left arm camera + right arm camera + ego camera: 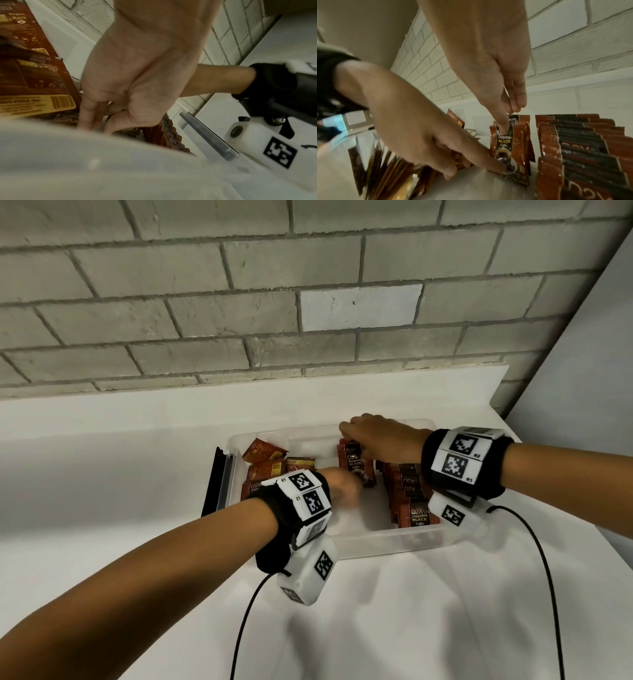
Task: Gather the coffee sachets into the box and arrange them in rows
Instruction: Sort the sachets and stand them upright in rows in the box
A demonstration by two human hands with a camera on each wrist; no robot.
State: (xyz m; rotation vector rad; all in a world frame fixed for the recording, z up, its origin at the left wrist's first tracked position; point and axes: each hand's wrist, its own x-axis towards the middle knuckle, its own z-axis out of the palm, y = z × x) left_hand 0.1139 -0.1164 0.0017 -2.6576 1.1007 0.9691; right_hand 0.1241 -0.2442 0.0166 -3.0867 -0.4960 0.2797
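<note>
A clear plastic box (pixel 376 542) stands on the white counter. A long row of upright red-and-black coffee sachets (pixel 411 498) (pixel 582 142) fills its right side. Left of that row stands a short stack of sachets (pixel 356 465) (pixel 505 146). My right hand (pixel 347 440) (pixel 508 119) pinches this stack's top edge, thumb in front and fingers behind. My left hand (pixel 356 484) (pixel 498 166) reaches in with straight fingers, whose tips press against the stack's lower end. Several loose sachets (pixel 263 463) (pixel 34 81) lie jumbled in the box's left part.
A black strip (pixel 215 484) lies along the box's left outer side. The brick wall rises close behind the counter, and a white wall closes the right. Two black cables (pixel 246 628) trail from the wrist cameras over the counter in front.
</note>
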